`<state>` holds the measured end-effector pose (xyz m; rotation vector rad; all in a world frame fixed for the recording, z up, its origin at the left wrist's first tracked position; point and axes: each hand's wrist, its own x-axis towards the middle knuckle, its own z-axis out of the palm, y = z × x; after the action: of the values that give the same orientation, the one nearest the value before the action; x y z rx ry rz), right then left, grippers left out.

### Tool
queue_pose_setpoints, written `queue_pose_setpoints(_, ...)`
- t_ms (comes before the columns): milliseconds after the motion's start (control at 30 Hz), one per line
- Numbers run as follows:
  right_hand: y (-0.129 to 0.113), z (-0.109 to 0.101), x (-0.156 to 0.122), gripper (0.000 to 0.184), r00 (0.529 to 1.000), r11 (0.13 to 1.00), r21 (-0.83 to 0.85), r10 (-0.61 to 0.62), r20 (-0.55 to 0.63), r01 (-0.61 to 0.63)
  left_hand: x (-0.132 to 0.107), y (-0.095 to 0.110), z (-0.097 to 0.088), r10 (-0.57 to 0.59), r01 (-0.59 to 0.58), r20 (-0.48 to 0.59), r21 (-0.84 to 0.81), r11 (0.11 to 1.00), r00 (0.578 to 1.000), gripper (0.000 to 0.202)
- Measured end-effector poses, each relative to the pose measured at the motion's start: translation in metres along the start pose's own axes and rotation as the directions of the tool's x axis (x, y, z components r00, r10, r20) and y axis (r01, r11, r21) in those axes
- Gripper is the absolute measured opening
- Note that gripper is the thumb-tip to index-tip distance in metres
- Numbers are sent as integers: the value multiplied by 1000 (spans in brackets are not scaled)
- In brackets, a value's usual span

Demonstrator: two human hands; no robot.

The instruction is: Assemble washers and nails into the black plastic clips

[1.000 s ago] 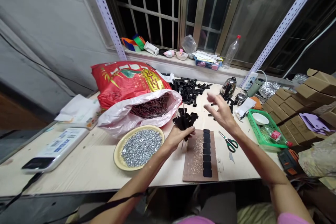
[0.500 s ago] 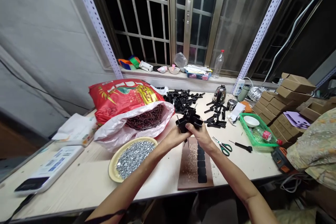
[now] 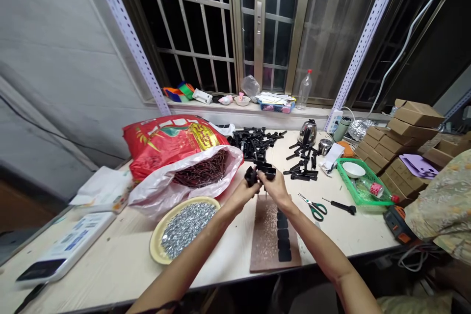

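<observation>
Lying nearest, the board (image 3: 263, 254) sits at the near edge of the tabletop (image 3: 125, 255), a row of black pads (image 3: 284, 244) down its right half, partly hidden. Bowl (image 3: 154, 245) of metal bits (image 3: 187, 228) left of it. Scissors (image 3: 318, 211) and a loose part (image 3: 343, 206) with a thin rod to the right. Next out, above the board's far end: left hand (image 3: 244, 193) and right hand (image 3: 274, 185) meet, each grip narrow, holding black parts (image 3: 267, 171); exact contact too small to tell. Change: right hand was apart in mid-air a second ago, now joins the left. Reads as two-handed handling of the bunch; separating or fitting, can't tell. Beyond: red bag (image 3: 162, 130) of reddish rods (image 3: 202, 170) left, heap (image 3: 253, 142) behind the hands, smaller pile (image 3: 304, 171) right.
</observation>
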<state>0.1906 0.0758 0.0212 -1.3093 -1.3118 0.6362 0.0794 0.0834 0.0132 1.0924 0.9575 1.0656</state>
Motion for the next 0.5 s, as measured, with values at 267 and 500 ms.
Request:
queue_pose_setpoints(267, 4, 10, 0, 19, 996, 995, 65, -77, 48, 74, 6, 5, -5, -121, 114, -8, -292, 950, 993, 24)
queue_pose_setpoints(500, 11, 17, -1, 31, 991, 970, 206, 125, 37, -130, 5, 10, -16, 39, -38, 56, -24, 999, 998, 42)
